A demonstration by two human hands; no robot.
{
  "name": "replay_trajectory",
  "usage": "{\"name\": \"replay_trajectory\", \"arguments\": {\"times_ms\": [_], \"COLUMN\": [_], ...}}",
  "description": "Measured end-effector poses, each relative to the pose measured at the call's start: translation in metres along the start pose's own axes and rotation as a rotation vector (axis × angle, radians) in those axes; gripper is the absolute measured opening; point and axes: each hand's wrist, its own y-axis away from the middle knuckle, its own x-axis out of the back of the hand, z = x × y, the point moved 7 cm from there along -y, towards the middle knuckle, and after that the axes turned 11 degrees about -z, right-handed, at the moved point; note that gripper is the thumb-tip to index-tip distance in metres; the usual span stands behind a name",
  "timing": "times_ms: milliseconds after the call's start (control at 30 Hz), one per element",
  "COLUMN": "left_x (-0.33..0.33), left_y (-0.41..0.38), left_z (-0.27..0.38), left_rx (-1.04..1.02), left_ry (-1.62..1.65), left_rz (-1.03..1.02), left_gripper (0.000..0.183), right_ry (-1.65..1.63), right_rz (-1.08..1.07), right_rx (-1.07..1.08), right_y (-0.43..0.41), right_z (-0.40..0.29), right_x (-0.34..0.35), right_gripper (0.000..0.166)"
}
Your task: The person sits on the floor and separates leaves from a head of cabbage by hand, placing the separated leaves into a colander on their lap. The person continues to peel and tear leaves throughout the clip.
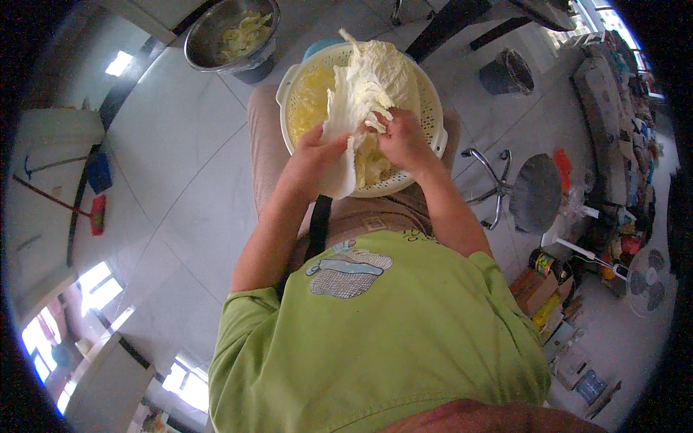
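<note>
On my lap rests a cream plastic colander (434,108) with small holes in its wall. A large napa cabbage leaf (381,67) lies across it, its thick white stem pointing toward me. The lower stem is in my left hand (316,157), thumb on top. My right hand (403,138) pinches a crumpled strip of the leaf's pale edge near the middle of the colander. Yellowish leaf pieces (314,89) show in the left part of the colander, and more pale pieces (373,165) lie below my right hand.
A steel bowl (203,54) with torn leaves stands on a bucket at the upper left. A dark bin (498,76) and a wheeled stool (536,192) are to the right, near a fan (647,281). Dark furniture legs (446,27) rise ahead. A broom (97,214) and a blue dustpan (99,172) are at left.
</note>
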Motion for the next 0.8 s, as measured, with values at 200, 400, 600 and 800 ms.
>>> {"name": "replay_trajectory", "arguments": {"times_ms": [200, 400, 600, 800], "left_x": [0.004, 0.012, 0.012, -0.001], "left_y": [0.011, 0.019, 0.021, 0.016], "left_z": [0.01, 0.029, 0.039, 0.021], "left_rx": [-0.052, -0.096, -0.132, -0.051], "left_ry": [0.058, 0.015, -0.031, -0.172], "left_rz": [0.125, 0.291, 0.21, 0.197], "left_gripper": [0.039, 0.036, 0.042, 0.044], "right_ry": [-0.067, 0.036, -0.216, -0.24], "right_rz": [-0.158, -0.404, -0.38, -0.282], "right_rx": [-0.293, -0.302, -0.355, -0.332], "right_y": [-0.009, 0.007, 0.012, -0.002], "right_z": [0.02, 0.028, 0.02, 0.01], "right_x": [0.015, -0.024, -0.019, 0.005], "right_gripper": [0.017, 0.023, 0.038, 0.037]}}
